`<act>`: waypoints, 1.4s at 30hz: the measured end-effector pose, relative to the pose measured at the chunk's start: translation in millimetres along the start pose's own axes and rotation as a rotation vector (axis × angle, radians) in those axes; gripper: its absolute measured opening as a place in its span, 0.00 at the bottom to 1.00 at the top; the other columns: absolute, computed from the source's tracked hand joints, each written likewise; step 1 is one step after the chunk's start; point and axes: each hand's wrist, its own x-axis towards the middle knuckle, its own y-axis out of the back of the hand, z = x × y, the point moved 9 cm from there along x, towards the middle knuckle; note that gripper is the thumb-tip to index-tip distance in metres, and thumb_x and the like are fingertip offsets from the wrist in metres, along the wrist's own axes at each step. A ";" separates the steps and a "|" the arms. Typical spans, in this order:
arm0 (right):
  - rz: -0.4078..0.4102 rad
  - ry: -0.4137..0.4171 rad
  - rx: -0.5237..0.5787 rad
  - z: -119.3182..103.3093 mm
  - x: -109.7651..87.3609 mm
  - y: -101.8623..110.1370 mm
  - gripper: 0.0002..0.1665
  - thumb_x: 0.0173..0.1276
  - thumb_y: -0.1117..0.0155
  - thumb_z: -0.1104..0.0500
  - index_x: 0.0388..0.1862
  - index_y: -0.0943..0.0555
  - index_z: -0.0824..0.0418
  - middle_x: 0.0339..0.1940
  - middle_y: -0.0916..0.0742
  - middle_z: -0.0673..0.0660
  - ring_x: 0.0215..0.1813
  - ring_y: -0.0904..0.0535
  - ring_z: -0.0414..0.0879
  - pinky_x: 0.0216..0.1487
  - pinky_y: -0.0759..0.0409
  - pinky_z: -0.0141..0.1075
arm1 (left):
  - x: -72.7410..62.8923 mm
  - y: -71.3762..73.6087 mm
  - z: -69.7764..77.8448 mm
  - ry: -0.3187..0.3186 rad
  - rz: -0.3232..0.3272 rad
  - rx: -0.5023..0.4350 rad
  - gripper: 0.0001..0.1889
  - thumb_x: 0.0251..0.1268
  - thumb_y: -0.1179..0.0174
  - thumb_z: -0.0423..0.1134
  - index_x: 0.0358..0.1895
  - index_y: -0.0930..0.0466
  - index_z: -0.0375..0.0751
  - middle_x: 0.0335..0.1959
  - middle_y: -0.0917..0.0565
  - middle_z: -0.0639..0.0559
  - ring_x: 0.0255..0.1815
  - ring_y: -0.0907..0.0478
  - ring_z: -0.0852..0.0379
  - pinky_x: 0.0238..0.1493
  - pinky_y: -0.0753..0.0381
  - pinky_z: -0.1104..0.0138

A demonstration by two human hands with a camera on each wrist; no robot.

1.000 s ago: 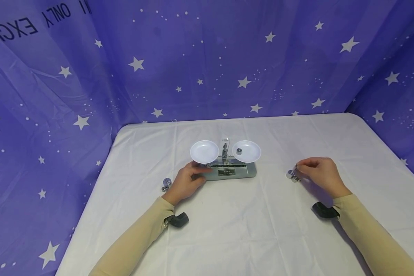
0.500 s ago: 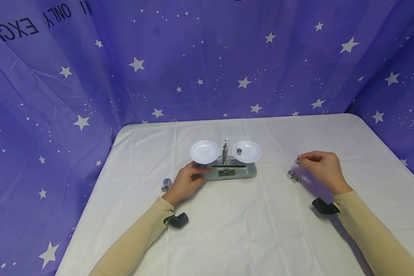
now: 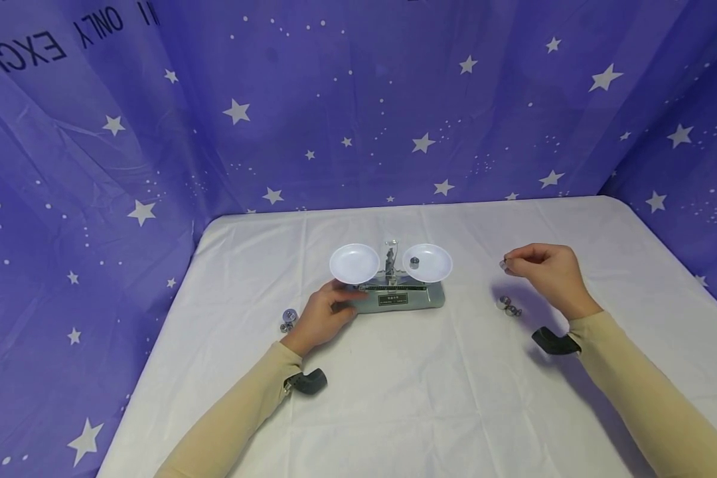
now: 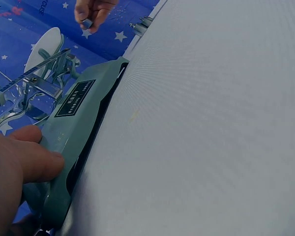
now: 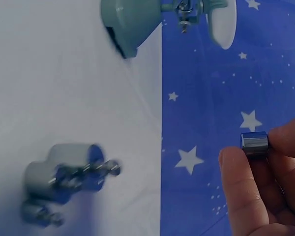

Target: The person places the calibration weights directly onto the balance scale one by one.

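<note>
A balance scale with a grey-green base and two white pans stands on the table. My left hand grips the left end of its base; the thumb lies on the front face in the left wrist view. One small metal weight sits in the right pan, while the left pan holds nothing visible. My right hand pinches a small shiny cylindrical weight between thumb and fingertips, raised above the table to the right of the scale. Below it rests a cluster of several knobbed weights.
Beside my left wrist lies another small group of metal weights. A white cloth covers the table. A purple curtain with white stars hangs behind and at both sides. Black curved pieces stick out at both sleeves.
My right hand has lifted the small weight from beside the right cluster and carried it up, away from me and slightly left. The left hand and the scale stay in place.
</note>
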 end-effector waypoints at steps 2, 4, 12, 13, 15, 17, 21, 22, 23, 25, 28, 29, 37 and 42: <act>-0.004 0.014 -0.016 -6.6 2.3 -2.8 0.11 0.68 0.34 0.60 0.42 0.13 0.68 0.29 0.10 0.35 0.35 0.13 0.31 0.40 0.17 0.22 | -0.2 -0.1 -0.5 0.004 -0.002 -0.004 0.18 0.56 0.36 0.28 0.50 0.10 0.41 0.64 0.19 0.39 0.68 0.24 0.40 0.69 0.25 0.46; -0.010 0.023 -0.039 -12.5 4.5 -5.4 0.12 0.68 0.33 0.59 0.43 0.13 0.68 0.29 0.10 0.34 0.36 0.13 0.31 0.41 0.18 0.22 | -0.3 -0.4 -1.3 0.008 -0.003 -0.005 0.17 0.56 0.36 0.28 0.50 0.10 0.42 0.64 0.19 0.39 0.69 0.24 0.40 0.70 0.26 0.46; -0.012 0.036 -0.056 -34.0 14.5 -18.6 0.13 0.67 0.32 0.59 0.43 0.12 0.67 0.27 0.10 0.34 0.37 0.13 0.32 0.44 0.18 0.24 | 0.1 -0.1 -0.6 -0.010 0.002 0.010 0.18 0.56 0.36 0.28 0.50 0.10 0.42 0.65 0.19 0.39 0.69 0.24 0.40 0.71 0.27 0.47; -0.017 0.041 -0.060 -37.2 15.6 -20.7 0.12 0.66 0.31 0.59 0.43 0.11 0.66 0.27 0.10 0.34 0.37 0.13 0.32 0.44 0.18 0.24 | 0.1 -0.1 -0.5 -0.013 0.002 0.014 0.18 0.56 0.36 0.28 0.50 0.10 0.42 0.65 0.19 0.38 0.69 0.24 0.40 0.71 0.27 0.47; -0.034 0.051 -0.078 -43.8 17.7 -25.4 0.12 0.66 0.31 0.58 0.43 0.11 0.65 0.28 0.10 0.34 0.38 0.14 0.32 0.45 0.19 0.25 | 0.4 -0.2 -0.7 -0.017 0.004 0.016 0.18 0.56 0.35 0.28 0.50 0.10 0.42 0.65 0.19 0.38 0.69 0.24 0.40 0.71 0.27 0.47; -0.051 0.064 -0.097 -50.5 19.8 -30.6 0.13 0.65 0.31 0.57 0.43 0.11 0.64 0.28 0.10 0.33 0.39 0.15 0.31 0.44 0.20 0.25 | 0.9 -0.4 -1.0 -0.020 0.004 0.017 0.18 0.56 0.35 0.28 0.50 0.10 0.42 0.65 0.19 0.38 0.69 0.24 0.40 0.71 0.27 0.47; -0.078 0.088 -0.123 -61.6 24.1 -42.5 0.14 0.64 0.30 0.57 0.44 0.11 0.64 0.30 0.10 0.35 0.37 0.15 0.31 0.44 0.20 0.25 | 1.1 -0.6 -1.8 -0.021 0.004 0.015 0.18 0.56 0.35 0.28 0.50 0.10 0.42 0.65 0.19 0.38 0.69 0.24 0.40 0.71 0.26 0.47; -0.083 0.095 -0.125 -64.1 25.2 -45.3 0.14 0.64 0.29 0.57 0.44 0.10 0.65 0.30 0.10 0.35 0.37 0.15 0.30 0.43 0.20 0.25 | 1.0 -0.7 -1.9 -0.021 0.003 0.014 0.18 0.56 0.35 0.28 0.50 0.10 0.42 0.65 0.19 0.38 0.69 0.24 0.40 0.70 0.26 0.47; -0.085 0.099 -0.125 -66.5 26.4 -48.0 0.14 0.63 0.29 0.57 0.44 0.10 0.65 0.30 0.10 0.35 0.36 0.15 0.30 0.43 0.19 0.25 | 1.0 -0.9 -1.9 -0.020 0.002 0.014 0.18 0.56 0.35 0.28 0.50 0.10 0.42 0.65 0.19 0.38 0.69 0.24 0.40 0.70 0.26 0.47; -0.093 0.109 -0.128 -71.1 28.4 -53.1 0.14 0.63 0.29 0.58 0.44 0.10 0.65 0.31 0.10 0.36 0.36 0.15 0.30 0.43 0.19 0.25 | 1.0 -1.3 -1.8 -0.022 0.001 0.011 0.17 0.56 0.35 0.28 0.50 0.10 0.42 0.65 0.19 0.38 0.69 0.24 0.40 0.71 0.26 0.47; -0.108 0.133 -0.135 -78.3 31.2 -60.6 0.13 0.63 0.29 0.58 0.43 0.10 0.64 0.31 0.10 0.38 0.36 0.16 0.31 0.43 0.19 0.26 | 1.3 -1.4 -1.9 -0.023 0.001 0.009 0.17 0.56 0.35 0.28 0.50 0.10 0.42 0.65 0.19 0.38 0.69 0.24 0.39 0.71 0.27 0.47; -0.113 0.137 -0.140 -79.8 32.2 -63.5 0.13 0.63 0.29 0.58 0.43 0.10 0.64 0.31 0.10 0.39 0.36 0.16 0.31 0.43 0.19 0.27 | 1.5 -1.3 -1.8 -0.025 0.001 0.008 0.17 0.56 0.35 0.28 0.50 0.10 0.42 0.65 0.19 0.38 0.69 0.24 0.40 0.71 0.27 0.47; -0.142 0.135 -0.193 -84.3 39.7 -86.3 0.12 0.62 0.29 0.60 0.42 0.10 0.65 0.39 0.08 0.56 0.35 0.18 0.36 0.39 0.20 0.28 | 1.6 -0.1 -2.6 -0.036 0.009 0.018 0.18 0.55 0.35 0.28 0.50 0.10 0.42 0.64 0.18 0.39 0.68 0.23 0.40 0.70 0.26 0.47; -0.154 0.153 -0.200 -86.6 41.5 -95.4 0.12 0.62 0.29 0.61 0.41 0.10 0.66 0.41 0.08 0.62 0.35 0.18 0.37 0.40 0.21 0.26 | 1.5 -1.4 -3.3 -0.037 0.007 0.017 0.18 0.55 0.35 0.28 0.50 0.10 0.42 0.64 0.18 0.39 0.68 0.23 0.40 0.70 0.26 0.47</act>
